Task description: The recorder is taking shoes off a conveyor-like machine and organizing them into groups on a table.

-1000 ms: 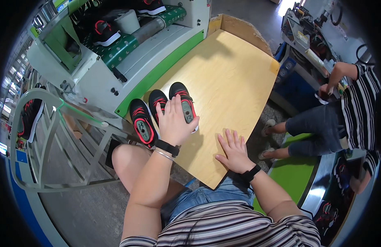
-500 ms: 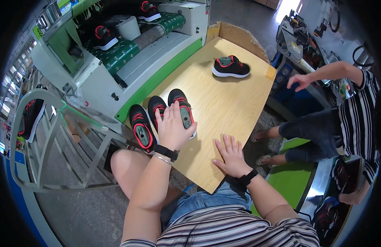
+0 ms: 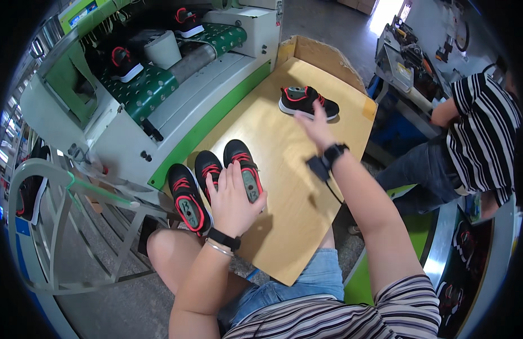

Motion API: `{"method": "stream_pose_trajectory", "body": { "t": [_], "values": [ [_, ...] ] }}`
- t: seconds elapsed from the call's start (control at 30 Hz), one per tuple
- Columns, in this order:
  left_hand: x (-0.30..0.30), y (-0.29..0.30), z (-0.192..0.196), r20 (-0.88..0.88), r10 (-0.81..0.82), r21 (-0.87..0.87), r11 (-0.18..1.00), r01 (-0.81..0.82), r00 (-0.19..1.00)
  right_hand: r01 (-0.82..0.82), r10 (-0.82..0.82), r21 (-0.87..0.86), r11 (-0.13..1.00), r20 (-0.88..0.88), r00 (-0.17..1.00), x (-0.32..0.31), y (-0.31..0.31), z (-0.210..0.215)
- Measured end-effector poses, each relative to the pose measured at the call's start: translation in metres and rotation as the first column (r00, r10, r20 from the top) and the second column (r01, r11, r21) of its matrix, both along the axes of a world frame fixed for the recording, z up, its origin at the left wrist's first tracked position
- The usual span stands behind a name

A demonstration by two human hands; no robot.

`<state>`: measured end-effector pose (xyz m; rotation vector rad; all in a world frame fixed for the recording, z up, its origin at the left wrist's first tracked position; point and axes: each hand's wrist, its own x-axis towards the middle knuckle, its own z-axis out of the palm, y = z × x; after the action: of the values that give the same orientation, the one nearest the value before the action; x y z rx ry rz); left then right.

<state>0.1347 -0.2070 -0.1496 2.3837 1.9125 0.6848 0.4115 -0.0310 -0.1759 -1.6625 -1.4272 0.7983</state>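
Note:
My left hand (image 3: 232,199) lies flat with fingers spread over the near black shoes with red laces: one shoe (image 3: 244,167) partly under my fingers, a second shoe (image 3: 208,168) beside it, a third shoe (image 3: 185,198) at the left edge of the wooden table (image 3: 284,164). My right hand (image 3: 314,124) reaches out across the table, fingers apart, just short of another black and red shoe (image 3: 307,101) lying near the far end. It holds nothing. Both wrists wear black bands.
A green and white conveyor machine (image 3: 160,85) runs along the table's left side with more shoes (image 3: 125,63) on its belt. A person in a striped shirt (image 3: 481,135) sits at right by a workbench (image 3: 402,62). A metal rack (image 3: 52,226) stands at left.
A black and red shoe has arrived at the table's far end. My right hand lifted from the near edge and stretched toward it. My left hand stayed on the near shoes.

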Motion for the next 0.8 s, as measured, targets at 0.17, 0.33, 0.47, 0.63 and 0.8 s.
{"method": "stream_pose_trajectory", "body": {
  "t": [0.17, 0.33, 0.47, 0.63, 0.8],
  "values": [
    [0.001, 0.002, 0.007, 0.034, -0.011, -0.011, 1.0, 0.011, 0.999, 0.367, -0.329, -0.166, 0.915, 0.218, 0.919, 0.009, 0.122, 0.008],
    [-0.001, 0.001, 0.009, 0.027, -0.004, -0.068, 0.998, 0.006, 1.0, -0.125, 0.118, -0.04, 0.991, -0.155, 0.981, 0.015, 0.114, 0.003],
    [0.006, 0.002, 0.011, -0.031, 0.03, -0.118, 0.993, -0.033, 0.999, -0.55, 0.515, -0.136, 0.824, -0.225, 0.827, 0.002, 0.04, 0.048],
    [0.03, 0.001, 0.002, 0.059, 0.072, -0.077, 0.995, -0.067, 0.996, -0.659, 0.655, 0.022, 0.752, -0.129, 0.744, -0.045, -0.062, 0.031],
    [0.056, -0.003, -0.023, 0.601, 0.108, -0.054, 0.994, -0.094, 0.792, -0.24, 0.261, 0.149, 0.959, -0.147, 0.954, -0.078, -0.138, -0.003]
  ]
}}
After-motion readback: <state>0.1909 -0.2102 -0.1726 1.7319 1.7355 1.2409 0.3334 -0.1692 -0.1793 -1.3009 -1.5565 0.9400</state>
